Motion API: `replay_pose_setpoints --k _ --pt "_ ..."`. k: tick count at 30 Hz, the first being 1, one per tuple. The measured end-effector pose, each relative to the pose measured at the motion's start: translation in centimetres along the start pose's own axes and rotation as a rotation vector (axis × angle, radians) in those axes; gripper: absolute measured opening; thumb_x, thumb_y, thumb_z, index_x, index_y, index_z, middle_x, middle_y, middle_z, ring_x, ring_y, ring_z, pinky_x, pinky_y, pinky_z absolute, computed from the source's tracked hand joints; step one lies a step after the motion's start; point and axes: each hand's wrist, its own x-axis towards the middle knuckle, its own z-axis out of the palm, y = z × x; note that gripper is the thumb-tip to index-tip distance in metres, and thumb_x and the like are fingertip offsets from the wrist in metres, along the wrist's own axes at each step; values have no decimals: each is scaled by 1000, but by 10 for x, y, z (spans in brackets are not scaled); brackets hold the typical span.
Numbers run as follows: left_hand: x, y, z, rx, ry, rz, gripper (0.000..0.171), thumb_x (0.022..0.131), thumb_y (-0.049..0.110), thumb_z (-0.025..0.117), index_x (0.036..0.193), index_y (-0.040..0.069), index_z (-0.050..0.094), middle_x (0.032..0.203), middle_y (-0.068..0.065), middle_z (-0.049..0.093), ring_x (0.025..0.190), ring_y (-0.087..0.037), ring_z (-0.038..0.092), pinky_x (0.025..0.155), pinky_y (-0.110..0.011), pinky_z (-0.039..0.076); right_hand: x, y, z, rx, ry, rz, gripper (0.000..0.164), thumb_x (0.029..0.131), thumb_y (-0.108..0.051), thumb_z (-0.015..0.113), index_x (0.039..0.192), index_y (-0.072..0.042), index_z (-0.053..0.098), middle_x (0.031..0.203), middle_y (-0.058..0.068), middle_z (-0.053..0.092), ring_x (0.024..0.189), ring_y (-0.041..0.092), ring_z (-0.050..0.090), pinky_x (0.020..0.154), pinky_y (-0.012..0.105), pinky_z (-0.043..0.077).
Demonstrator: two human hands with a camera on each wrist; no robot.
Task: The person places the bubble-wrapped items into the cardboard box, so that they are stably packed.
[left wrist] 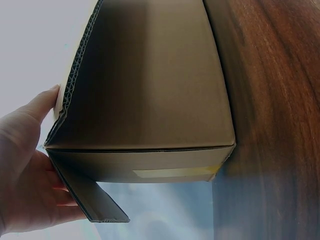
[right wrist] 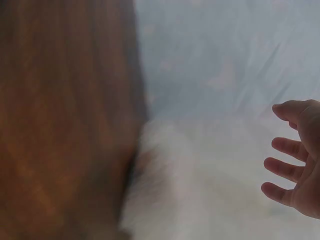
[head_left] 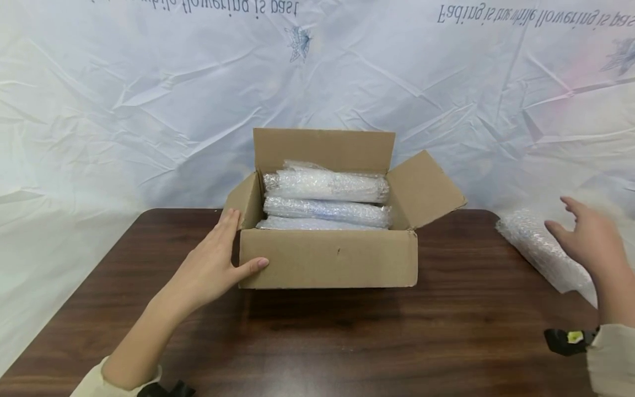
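Note:
An open cardboard box (head_left: pixel 328 259) stands on the table, its flaps spread outward. Inside lie several bubble-wrapped bundles (head_left: pixel 327 209), stacked in rows. My left hand (head_left: pixel 210 264) rests at the box's front left corner, fingers nearly straight along the left flap (head_left: pixel 245 201) and thumb against the front flap. In the left wrist view the fingers lie behind the small side flap (left wrist: pixel 87 187). Off to the right, my right hand (head_left: pixel 590 240) hovers with fingers spread, holding nothing, near a bubble-wrapped item (head_left: pixel 541 248) at the table's right edge. That item looks blurred in the right wrist view.
The dark wooden table (head_left: pixel 327 342) ends at rounded back corners. A wrinkled white sheet (head_left: pixel 198 110) with printed words hangs behind it and covers both sides. The box's right flap (head_left: pixel 429 187) sticks out over the table.

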Motion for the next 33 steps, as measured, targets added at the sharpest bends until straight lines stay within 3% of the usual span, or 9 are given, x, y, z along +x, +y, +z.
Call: replay_pose_setpoints --k 6,13,17,21,33 --pt "-1 0 0 -3 -4 -8 109 78 72 48 146 -3 7 151 -20 6 138 -32 9 105 -54 20 -4 41 33 -75 -90 58 74 92 -26 55 140 12 13 127 45 27 106 62 27 86 70 25" --pt "-1 0 0 2 -10 -15 109 78 72 48 146 -2 7 151 -19 6 138 -31 9 106 -53 19 -8 59 58 -85 -202 221 87 91 -40 55 144 4 2 136 41 11 112 69 10 82 78 19" --pt "0 0 0 4 -7 -12 109 78 72 48 146 -3 8 152 -19 7 139 -30 8 106 -52 19 -11 64 65 -74 -228 275 89 90 -39 56 144 3 -1 138 40 6 116 69 2 86 79 8" --pt "1 0 -1 5 -6 -14 109 78 72 49 147 -2 9 152 -19 7 139 -30 9 106 -52 20 -15 66 69 -55 -255 316 89 89 -34 59 144 3 -1 137 41 2 116 70 -1 88 79 5" --pt "0 1 -2 3 4 -1 108 78 72 47 146 -3 9 151 -21 8 138 -32 10 105 -54 20 -16 73 77 -119 -280 379 76 89 -20 54 143 3 6 133 42 8 115 67 8 86 77 15"
